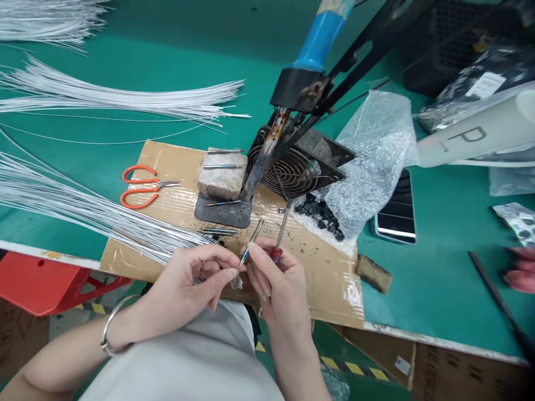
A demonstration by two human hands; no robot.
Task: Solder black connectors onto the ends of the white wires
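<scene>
My left hand [196, 278] is closed in a pinch at the lower, pointed end of a slim metal rod [256, 234]. The thumb of my right hand [278, 278] lies against the same rod. Tucked in that right hand is a screwdriver [284, 225] with a dark red handle, its shaft pointing away from me. A small pale scrap [237, 281] shows under the left fingertips; what it is I cannot tell. Similar rods [219, 231] lie on the cardboard [330, 284] just beyond my hands, and more rest on a whitish block [221, 175].
A soldering iron [267, 150] in a black stand slants down over a small fan [292, 170]. Orange-handled scissors [144, 189] and bundles of white wires [137, 100] lie left. Black chips [320, 214] on bubble wrap [371, 150], a phone [397, 211] and a brown block [373, 273] lie right.
</scene>
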